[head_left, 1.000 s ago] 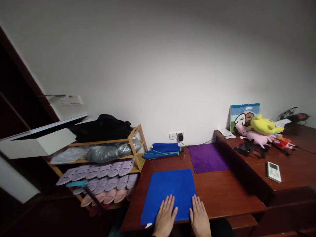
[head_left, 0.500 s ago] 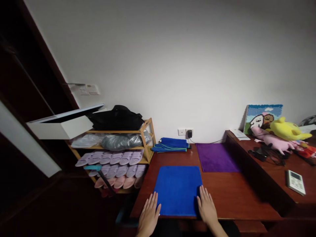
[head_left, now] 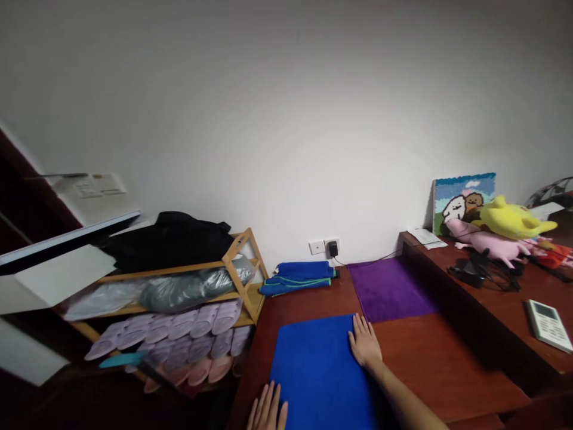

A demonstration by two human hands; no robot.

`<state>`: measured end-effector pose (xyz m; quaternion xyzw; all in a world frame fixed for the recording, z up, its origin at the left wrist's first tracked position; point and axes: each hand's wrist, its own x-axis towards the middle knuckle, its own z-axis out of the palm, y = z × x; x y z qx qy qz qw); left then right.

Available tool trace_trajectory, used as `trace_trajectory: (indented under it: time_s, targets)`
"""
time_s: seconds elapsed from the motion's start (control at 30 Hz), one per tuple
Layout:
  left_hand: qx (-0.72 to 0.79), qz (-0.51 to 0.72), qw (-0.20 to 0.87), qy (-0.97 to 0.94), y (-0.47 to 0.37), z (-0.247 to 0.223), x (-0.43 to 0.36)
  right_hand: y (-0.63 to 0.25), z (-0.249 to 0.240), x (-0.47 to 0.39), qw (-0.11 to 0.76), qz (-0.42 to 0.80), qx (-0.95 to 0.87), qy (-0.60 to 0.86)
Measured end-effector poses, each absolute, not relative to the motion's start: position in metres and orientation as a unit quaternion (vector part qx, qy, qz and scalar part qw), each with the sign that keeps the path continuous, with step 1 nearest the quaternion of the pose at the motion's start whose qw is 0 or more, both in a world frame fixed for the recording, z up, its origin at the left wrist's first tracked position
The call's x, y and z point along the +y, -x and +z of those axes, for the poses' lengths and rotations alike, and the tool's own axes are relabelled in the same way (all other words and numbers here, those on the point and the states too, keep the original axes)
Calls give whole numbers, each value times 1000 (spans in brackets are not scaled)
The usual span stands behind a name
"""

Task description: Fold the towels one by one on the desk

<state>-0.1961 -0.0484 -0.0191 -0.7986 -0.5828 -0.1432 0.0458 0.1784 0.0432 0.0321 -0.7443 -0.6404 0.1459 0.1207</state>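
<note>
A blue cloth (head_left: 320, 373) lies spread flat on the brown wooden table (head_left: 425, 358) in front of me. At its far right corner, my right hand (head_left: 366, 345) rests with the fingers stretched out, touching the cloth's edge. My left hand (head_left: 268, 409) lies flat near the cloth's left edge, fingers extended; its lower part is cut off by the bottom of the picture. Nothing is gripped by either hand. Beyond the cloth, a purple cloth (head_left: 391, 289) lies flat, and folded blue cloths with green edging (head_left: 298, 278) sit against the wall.
A shoe rack (head_left: 250, 280) with several slippers (head_left: 203, 319) and a black bag (head_left: 170, 239) stands at left. On the raised surface at right are plush toys (head_left: 510, 218), a dog picture (head_left: 465, 200), tangled cables (head_left: 487, 272) and a white remote (head_left: 550, 325). A plugged adapter (head_left: 332, 248) is on the wall.
My right hand has moved up along the cloth's right edge to its far corner. My left hand stays by the left edge. The camera view has shifted and tilted.
</note>
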Motion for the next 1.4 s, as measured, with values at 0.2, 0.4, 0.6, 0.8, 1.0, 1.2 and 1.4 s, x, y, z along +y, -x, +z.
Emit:
trace_trajectory:
  time_s: [0.2,0.4,0.6,0.8,1.0,1.2,1.4]
  targets:
    - [-507,-121,-51,852,53,72,8,-181,29,43,111,131,-651,740]
    - [-451,-125,-86,879,-52,63,61,-183,26,42,74,123,-672,726]
    - [-498,-100,-77,858,0,25,80,-181,24,42,86,115,-660,737]
    - [-627,-82,-29,774,135,19,93,-181,18,43,95,116,-654,741]
    - [-644,-88,-4,760,165,9,94,-181,16,43,86,109,-653,744]
    - [-633,-130,18,763,132,32,86,-179,16,43,83,102,-655,744]
    - [-487,-165,-57,856,0,34,58,-182,12,42,72,97,-668,735]
